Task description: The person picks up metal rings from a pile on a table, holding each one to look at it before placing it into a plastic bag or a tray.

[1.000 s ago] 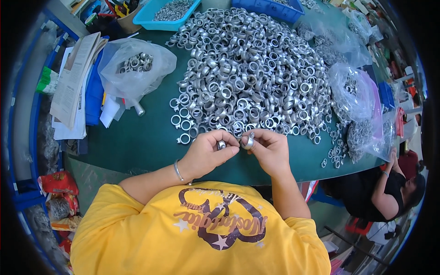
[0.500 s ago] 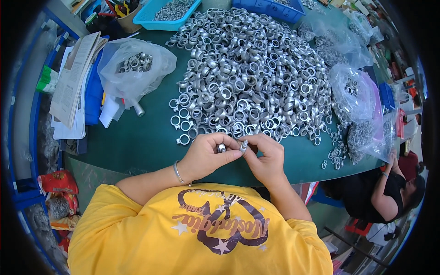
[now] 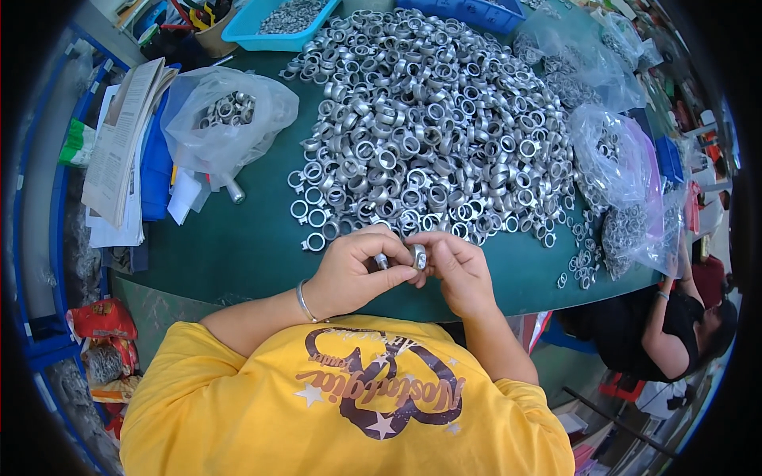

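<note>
Close in front of my chest, my two hands meet at the near side of a large heap of metal rings (image 3: 432, 119). Between my fingertips is a silver metal ring (image 3: 419, 256), its open side turned partly sideways. My left hand (image 3: 357, 266) pinches it from the left. A second small shiny metal piece (image 3: 382, 261) shows in the curl of that hand; its full shape is hidden. From the right, my right hand (image 3: 462, 278) has its fingers closed at the ring, thumb raised beside it. Some rings (image 3: 315, 241) lie loose along the heap's near left edge.
A clear plastic bag (image 3: 270, 115) of rings sits left on the green table (image 3: 230, 254), beside stacked papers (image 3: 127, 143). A turquoise tray (image 3: 230, 36) and a blue tray (image 3: 508, 20) stand behind. More bags (image 3: 611, 151) lie right, near another person (image 3: 667, 333).
The ring between my fingertips has turned from edge-on to show more of its opening. My right thumb has lifted, and its fingers have shifted around the ring.
</note>
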Tool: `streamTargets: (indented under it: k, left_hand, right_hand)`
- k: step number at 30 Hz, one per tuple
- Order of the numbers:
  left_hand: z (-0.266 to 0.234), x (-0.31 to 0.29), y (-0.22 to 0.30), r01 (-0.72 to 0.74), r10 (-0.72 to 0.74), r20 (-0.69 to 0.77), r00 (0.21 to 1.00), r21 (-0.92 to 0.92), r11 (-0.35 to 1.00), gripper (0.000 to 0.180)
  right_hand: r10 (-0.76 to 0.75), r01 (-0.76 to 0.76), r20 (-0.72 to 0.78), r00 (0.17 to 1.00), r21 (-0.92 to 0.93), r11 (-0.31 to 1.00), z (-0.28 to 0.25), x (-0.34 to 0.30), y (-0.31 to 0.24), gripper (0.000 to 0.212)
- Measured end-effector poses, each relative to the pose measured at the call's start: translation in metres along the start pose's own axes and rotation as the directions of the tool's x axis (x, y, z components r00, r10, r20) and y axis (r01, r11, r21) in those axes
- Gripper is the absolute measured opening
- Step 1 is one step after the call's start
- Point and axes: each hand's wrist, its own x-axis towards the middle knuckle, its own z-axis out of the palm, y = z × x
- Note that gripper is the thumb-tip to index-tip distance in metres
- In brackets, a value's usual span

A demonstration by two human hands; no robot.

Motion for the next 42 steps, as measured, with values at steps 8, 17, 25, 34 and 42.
streamTargets:
  k: [8, 17, 25, 34, 42]
  left_hand:
    - [0.003, -0.003, -0.008, 0.096, -0.108, -0.105, 0.989, -0.111, 0.989, 0.010]
    - [0.002, -0.004, -0.005, 0.123, -0.137, -0.081, 0.987, -0.160, 0.979, 0.012]
    - [0.000, -0.003, -0.011, 0.573, -0.557, 0.219, 0.801, -0.550, 0.608, 0.014]
    - [-0.007, -0.012, -0.016, 0.513, -0.532, 0.293, 0.795, -0.792, 0.331, 0.023]
    - [-0.007, -0.007, -0.017, 0.441, -0.356, 0.373, 0.857, -0.888, 0.130, 0.022]
  right_hand:
    - [-0.213, 0.214, -0.026, 0.977, 0.209, 0.954, 0.002, 0.000, 0.009, 0.031]
    - [-0.182, 0.175, -0.008, 0.983, 0.324, 0.930, -0.002, -0.003, 0.016, 0.032]
    - [-0.564, 0.514, 0.166, 0.809, -0.665, 0.541, 0.010, -0.004, 0.005, 0.027]
    - [-0.569, 0.425, 0.037, 0.822, -0.704, 0.569, 0.007, 0.003, 0.008, 0.016]
    - [-0.646, 0.150, 0.028, 0.763, -0.979, 0.135, 0.003, 0.022, 0.019, 0.020]
